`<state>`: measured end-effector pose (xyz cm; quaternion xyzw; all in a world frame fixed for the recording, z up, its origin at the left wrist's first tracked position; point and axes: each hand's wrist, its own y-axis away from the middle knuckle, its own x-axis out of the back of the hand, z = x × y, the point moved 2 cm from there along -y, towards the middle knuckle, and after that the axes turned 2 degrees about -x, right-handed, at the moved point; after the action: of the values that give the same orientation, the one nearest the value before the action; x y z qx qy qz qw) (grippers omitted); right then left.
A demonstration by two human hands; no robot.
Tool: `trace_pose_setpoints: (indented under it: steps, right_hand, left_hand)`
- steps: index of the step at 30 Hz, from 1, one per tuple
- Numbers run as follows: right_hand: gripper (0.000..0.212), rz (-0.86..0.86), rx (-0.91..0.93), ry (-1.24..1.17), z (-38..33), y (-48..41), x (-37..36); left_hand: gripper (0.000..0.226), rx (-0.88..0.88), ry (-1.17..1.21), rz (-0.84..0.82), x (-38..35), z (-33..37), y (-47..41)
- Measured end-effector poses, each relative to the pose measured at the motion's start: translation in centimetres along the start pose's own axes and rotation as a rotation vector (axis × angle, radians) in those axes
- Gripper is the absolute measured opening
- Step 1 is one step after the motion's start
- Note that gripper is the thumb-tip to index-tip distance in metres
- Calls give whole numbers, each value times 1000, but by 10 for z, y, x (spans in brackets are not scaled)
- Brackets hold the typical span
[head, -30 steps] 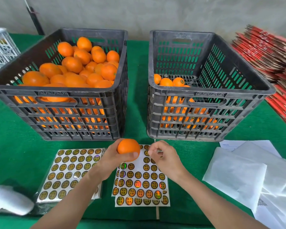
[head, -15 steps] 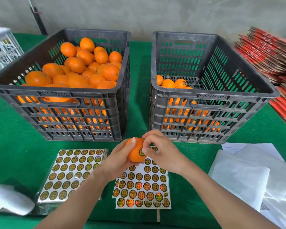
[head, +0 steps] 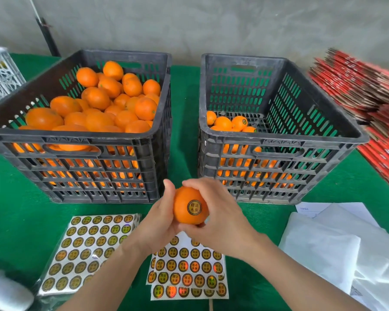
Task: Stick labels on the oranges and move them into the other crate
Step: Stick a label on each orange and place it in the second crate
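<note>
Both hands hold one orange (head: 184,208) above the table in front of the crates. A round gold label (head: 194,207) sits on its near face. My left hand (head: 160,218) cups the orange from the left. My right hand (head: 220,218) wraps round it from the right and above. The left black crate (head: 76,140) is piled high with oranges (head: 103,104). The right black crate (head: 279,140) holds a low layer of labelled oranges (head: 231,124). A sheet of labels (head: 186,268) lies under my hands.
A second label sheet in a clear sleeve (head: 90,248) lies at the left. White plastic bags (head: 337,250) and paper lie at the right. Flat red cartons (head: 368,86) are stacked at the far right. A white object (head: 7,292) sits at the lower left corner.
My right hand brought a label from the sheet and stuck it on the orange. The orange rose a little and turned, and my right hand now wraps round it.
</note>
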<state>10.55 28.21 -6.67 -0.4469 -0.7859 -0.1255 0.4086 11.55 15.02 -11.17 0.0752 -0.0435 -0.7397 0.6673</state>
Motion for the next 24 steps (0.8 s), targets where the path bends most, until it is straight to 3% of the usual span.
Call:
trace_pose_setpoints:
  steps: [3, 5, 7, 9, 13, 15, 19, 22, 24]
  right_hand:
    - [67, 324, 148, -59, -14, -22, 51]
    - [65, 539, 180, 11, -13, -49, 94]
    - [64, 619, 80, 125, 1, -86, 135]
    - [62, 447, -138, 292, 32, -127, 162]
    - [62, -471, -433, 737, 97, -171, 147]
    - [59, -814, -523, 865, 121, -174, 125]
    - [50, -965, -664, 856, 130, -176, 114]
    - [27, -915, -558, 831, 128, -176, 111]
    - [48, -890, -537, 800, 132, -177, 112]
  left_hand:
    - [26, -321, -268, 170, -5, 45, -14]
    - [26, -502, -357, 192, -10, 80, -27]
    - [29, -620, -489, 182, -14, 102, -39]
    - [32, -700, -691, 184, -17, 106, -57]
    - [28, -617, -834, 201, -26, 106, -74]
    - [26, -628, -862, 201, -25, 104, -76]
    - [27, -638, -880, 177, -22, 106, -77]
    - [27, -625, -869, 131, -18, 110, -75]
    - [28, -640, -841, 90, -13, 114, -71]
